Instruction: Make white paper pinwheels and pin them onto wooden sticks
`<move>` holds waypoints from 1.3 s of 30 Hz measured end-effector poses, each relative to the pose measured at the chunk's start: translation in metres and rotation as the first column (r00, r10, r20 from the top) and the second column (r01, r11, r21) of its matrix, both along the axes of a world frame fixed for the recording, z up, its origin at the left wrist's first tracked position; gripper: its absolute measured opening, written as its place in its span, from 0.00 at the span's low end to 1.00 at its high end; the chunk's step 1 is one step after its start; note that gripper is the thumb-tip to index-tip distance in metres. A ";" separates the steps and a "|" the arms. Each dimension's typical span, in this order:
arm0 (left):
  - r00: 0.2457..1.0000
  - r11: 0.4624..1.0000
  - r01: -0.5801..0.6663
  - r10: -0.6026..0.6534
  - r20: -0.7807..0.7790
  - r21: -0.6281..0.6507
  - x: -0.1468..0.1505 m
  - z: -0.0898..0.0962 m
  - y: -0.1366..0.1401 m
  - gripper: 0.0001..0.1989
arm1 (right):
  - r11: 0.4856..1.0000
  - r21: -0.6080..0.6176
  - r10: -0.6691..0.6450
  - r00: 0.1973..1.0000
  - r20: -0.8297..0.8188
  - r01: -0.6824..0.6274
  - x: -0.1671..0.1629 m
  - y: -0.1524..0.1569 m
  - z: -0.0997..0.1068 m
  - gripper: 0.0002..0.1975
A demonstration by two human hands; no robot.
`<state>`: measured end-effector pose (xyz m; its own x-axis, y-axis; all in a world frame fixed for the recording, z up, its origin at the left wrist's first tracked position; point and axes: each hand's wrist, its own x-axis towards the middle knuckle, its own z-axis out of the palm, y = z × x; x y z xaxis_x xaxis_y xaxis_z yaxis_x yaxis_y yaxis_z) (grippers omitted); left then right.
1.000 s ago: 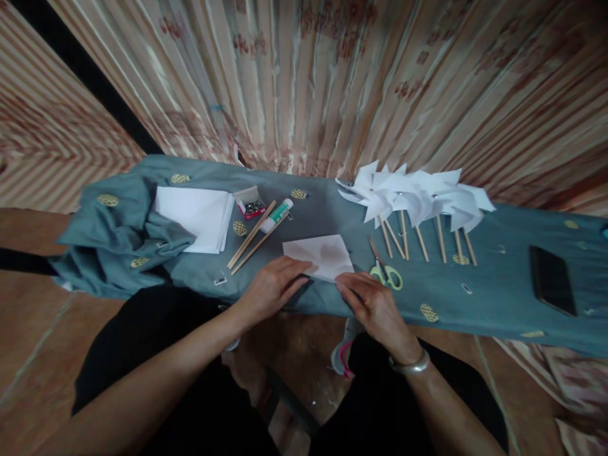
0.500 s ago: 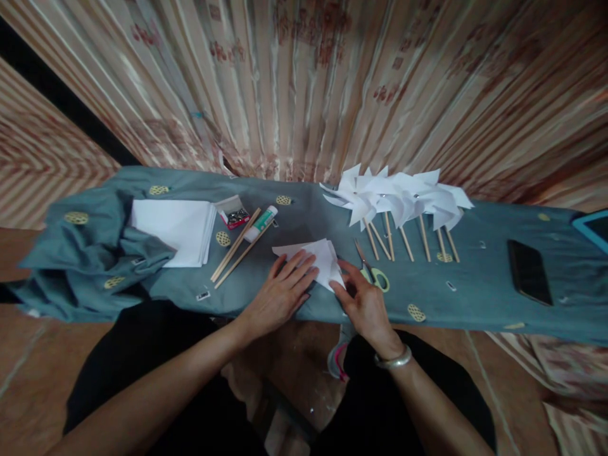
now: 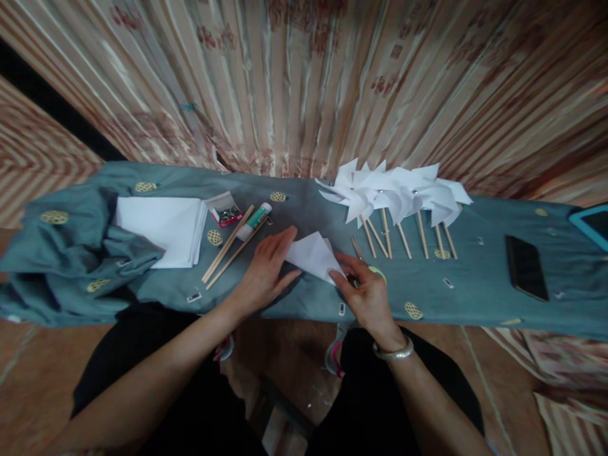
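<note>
A folded sheet of white paper (image 3: 313,254), pointed at its left end, lies just above the cloth between my hands. My right hand (image 3: 367,288) pinches its right corner between thumb and fingers. At the paper's left tip is my left hand (image 3: 263,269), fingers stretched out and thumb apart; whether the fingertips touch the edge is hard to tell. Scissors (image 3: 377,272) with light green handles lie partly hidden behind my right hand. Several white paper pinwheels (image 3: 394,193) on wooden sticks rest in a row farther back on the right.
On the left sit a stack of white paper (image 3: 161,228), an open small box of metal pins (image 3: 227,212), a glue stick (image 3: 256,218) and wooden sticks (image 3: 230,244). A dark phone (image 3: 526,267) and a blue-edged device (image 3: 593,225) lie right. A bunched green cloth (image 3: 61,253) covers the left end.
My left hand has lifted off the paper's face and shifted left to its tip, with the thumb spread. My right hand keeps its corner. The view has shifted slightly.
</note>
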<state>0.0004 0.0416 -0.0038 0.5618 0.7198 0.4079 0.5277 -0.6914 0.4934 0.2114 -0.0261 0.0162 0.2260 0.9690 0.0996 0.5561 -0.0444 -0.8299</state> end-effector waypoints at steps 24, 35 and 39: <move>0.971 0.989 -0.150 0.150 0.189 -0.012 -0.017 0.010 0.012 0.42 | 0.897 0.323 0.112 0.861 0.496 -0.302 0.019 -0.018 0.034 0.11; 0.991 0.983 -0.133 0.133 0.010 0.124 -0.051 0.011 0.007 0.31 | 0.904 0.337 0.000 0.788 0.616 -0.264 0.029 -0.024 0.040 0.12; 0.992 0.969 -0.126 0.123 0.030 0.211 -0.047 0.012 -0.001 0.36 | 0.881 0.375 -0.050 0.730 0.681 -0.289 0.022 -0.024 0.045 0.14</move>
